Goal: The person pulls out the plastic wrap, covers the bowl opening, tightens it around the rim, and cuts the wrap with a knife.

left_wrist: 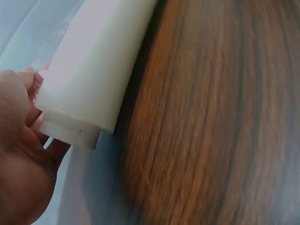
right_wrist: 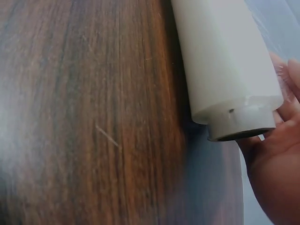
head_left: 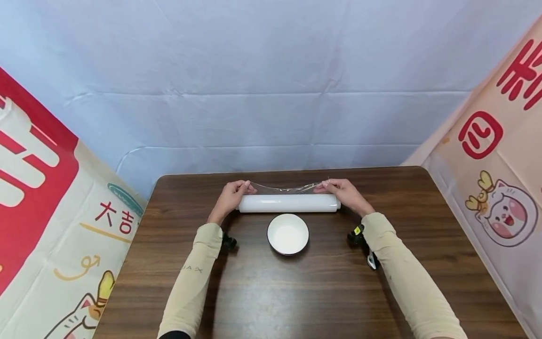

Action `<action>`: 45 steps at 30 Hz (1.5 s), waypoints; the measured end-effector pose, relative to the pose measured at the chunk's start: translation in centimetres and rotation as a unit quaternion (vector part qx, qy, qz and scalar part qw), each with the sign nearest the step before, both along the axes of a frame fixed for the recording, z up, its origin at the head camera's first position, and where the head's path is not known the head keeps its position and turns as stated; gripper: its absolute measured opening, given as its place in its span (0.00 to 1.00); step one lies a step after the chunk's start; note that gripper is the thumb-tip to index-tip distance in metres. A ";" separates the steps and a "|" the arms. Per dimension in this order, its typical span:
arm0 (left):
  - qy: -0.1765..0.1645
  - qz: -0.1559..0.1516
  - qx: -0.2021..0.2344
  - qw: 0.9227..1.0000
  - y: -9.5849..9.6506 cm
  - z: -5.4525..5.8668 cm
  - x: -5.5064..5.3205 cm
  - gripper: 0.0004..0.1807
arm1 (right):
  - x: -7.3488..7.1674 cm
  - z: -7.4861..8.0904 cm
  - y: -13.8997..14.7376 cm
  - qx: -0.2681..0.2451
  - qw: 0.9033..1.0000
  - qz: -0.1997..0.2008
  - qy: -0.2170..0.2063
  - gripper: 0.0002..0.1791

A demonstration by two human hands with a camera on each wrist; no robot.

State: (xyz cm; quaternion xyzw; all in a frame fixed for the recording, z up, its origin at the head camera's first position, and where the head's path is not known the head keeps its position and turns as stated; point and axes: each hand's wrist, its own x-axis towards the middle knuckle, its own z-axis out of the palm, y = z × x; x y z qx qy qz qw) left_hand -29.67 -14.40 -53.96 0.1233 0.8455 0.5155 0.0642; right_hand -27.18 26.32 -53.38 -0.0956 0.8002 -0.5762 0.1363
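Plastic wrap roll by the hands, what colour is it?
White; the plastic wrap roll shows best in the head view.

1. Film roll [head_left: 289,203] — smooth, glossy plastic.
2. Loose film [head_left: 289,190], roll's 12 o'clock: clear, shiny plastic.
3. Bowl [head_left: 288,234], roll's 6 o'clock: smooth, glossy inside, material unclear.
4. Table [head_left: 279,292] — wood-grain, satin sheen at bowl's 6 o'clock.
5. Backdrop [head_left: 254,70], table's 12 o'clock: matt, creased cloth.

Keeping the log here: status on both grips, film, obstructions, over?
Left grip and right grip pinch clear film. Film sags between them, beyond white roll. No visible obstruction; bowl on roll's near side.
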 end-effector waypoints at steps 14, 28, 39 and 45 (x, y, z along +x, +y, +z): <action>-0.055 0.012 0.112 0.992 0.8 0.0 -1.7 0.23 | -1.0 1.0 -0.8 -0.038 0.999 -0.013 -0.017 0.26; -0.069 0.031 0.144 0.987 0.9 2.4 -3.2 0.25 | -2.9 2.8 -0.9 -0.039 0.998 -0.029 -0.031 0.27; -0.055 0.028 0.128 0.990 0.9 3.6 -4.1 0.26 | -3.8 3.5 -0.6 -0.032 0.999 -0.033 -0.018 0.28; -0.048 0.028 0.112 0.992 0.7 4.3 -4.5 0.28 | -4.3 4.2 -0.8 -0.031 0.998 -0.039 -0.023 0.28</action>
